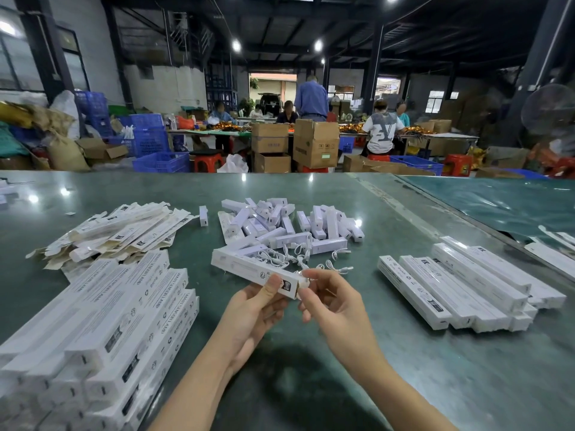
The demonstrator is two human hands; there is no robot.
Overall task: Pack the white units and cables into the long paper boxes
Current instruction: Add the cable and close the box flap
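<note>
Two hands meet at the centre of the frame over the green table (pixel 389 353). The left hand (pixel 252 309) grips the near end of a long paper box (pixel 249 269), thumb on top, the box slanting away to the upper left. The right hand (pixel 326 301) pinches the flap at the box's open end. Just beyond lie a heap of white units (pixel 280 225) and coiled cables (pixel 298 255). Stacked boxes (pixel 102 331) fill the lower left; another stack (pixel 466 287) sits at right, and flat unfolded boxes (pixel 115 231) lie at upper left.

Stacked long boxes (pixel 130 309): "RoHS", "CE" marks legible.
</note>
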